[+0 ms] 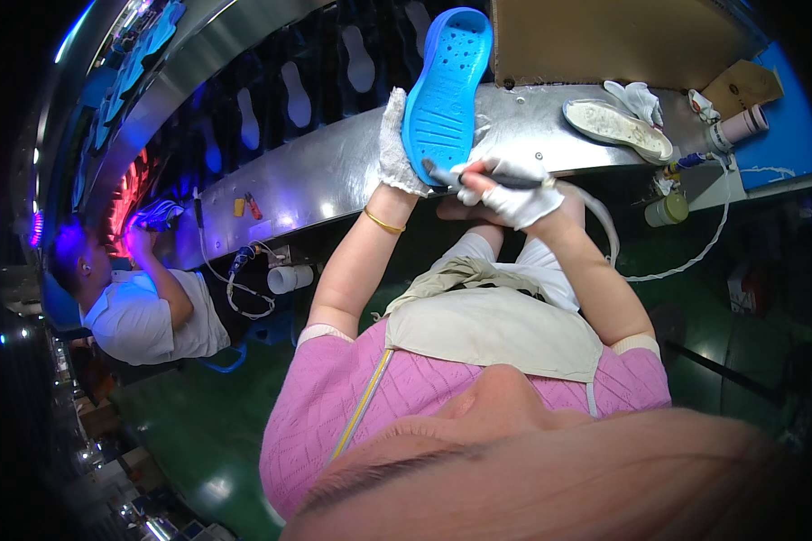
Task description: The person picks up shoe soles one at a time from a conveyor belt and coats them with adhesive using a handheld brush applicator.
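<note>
A blue shoe sole (442,99) stands tilted up over the metal ledge, its hollow inner side with holes and ridges facing me. My left hand (394,149), in a whitish work glove, is closed around its left edge near the lower end. My right hand (514,200), gloved with some fingers bare, grips a slim brush (444,175) with a dark tip and grey handle. The brush tip is at the sole's lower end; whether it touches is hard to tell. A pale hose (603,216) runs behind my right wrist.
On the metal ledge (325,171) lie a whitish sole (615,126) and a crumpled white cloth (641,101). A cardboard box (618,41) stands behind them. Beyond the ledge, a dark conveyor carries several pale soles (298,95). At left, a co-worker (153,311) handles a striped piece.
</note>
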The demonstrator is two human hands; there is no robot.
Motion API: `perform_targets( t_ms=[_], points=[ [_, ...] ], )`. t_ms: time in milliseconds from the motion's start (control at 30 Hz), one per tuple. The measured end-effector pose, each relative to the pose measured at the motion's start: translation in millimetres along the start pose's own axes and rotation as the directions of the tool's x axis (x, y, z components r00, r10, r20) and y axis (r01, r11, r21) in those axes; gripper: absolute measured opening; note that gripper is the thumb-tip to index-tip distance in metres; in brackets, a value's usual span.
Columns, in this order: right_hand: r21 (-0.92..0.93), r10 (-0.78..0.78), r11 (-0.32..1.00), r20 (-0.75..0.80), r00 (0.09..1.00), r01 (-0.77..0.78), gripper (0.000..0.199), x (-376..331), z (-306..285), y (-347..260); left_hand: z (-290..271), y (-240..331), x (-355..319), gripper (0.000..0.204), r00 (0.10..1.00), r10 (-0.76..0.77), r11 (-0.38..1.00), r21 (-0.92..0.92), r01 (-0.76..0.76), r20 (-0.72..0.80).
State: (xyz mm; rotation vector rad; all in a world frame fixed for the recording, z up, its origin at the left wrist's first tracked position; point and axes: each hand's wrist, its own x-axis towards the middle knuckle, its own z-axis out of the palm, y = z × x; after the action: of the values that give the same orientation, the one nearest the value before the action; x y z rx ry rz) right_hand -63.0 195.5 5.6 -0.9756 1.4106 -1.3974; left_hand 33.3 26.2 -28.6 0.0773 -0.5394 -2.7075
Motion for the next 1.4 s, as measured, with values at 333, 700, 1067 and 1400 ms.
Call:
perform_targets(
  t_ms=[333, 700, 1067, 1400],
  points=[
    [-0.408, -0.711, 0.659, -0.061, 0.701, 0.632, 0.018, 16, -13, -6, -22, -28, -7, 0.055, 0.994, 0.090, 0.995, 0.045, -0.087, -0.063],
    [0.118, -0.291, 0.950, -0.013, 0.957, 0.290, 0.014, 37, -62, -2, -4, -30, -35, 0.075, 0.998, -0.064, 0.997, -0.048, 0.066, 0.029],
    [-0.368, -0.711, 0.691, -0.195, 0.675, 0.622, 0.019, 21, -38, 19, -5, -31, -42, 0.074, 0.995, -0.095, 0.987, 0.128, 0.098, -0.034],
    [-0.541, -0.745, 0.581, -0.053, 0.665, 0.608, 0.017, 36, -77, -18, 4, -26, -52, 0.066, 1.000, -0.011, 0.963, 0.269, 0.018, -0.028]
  ],
)
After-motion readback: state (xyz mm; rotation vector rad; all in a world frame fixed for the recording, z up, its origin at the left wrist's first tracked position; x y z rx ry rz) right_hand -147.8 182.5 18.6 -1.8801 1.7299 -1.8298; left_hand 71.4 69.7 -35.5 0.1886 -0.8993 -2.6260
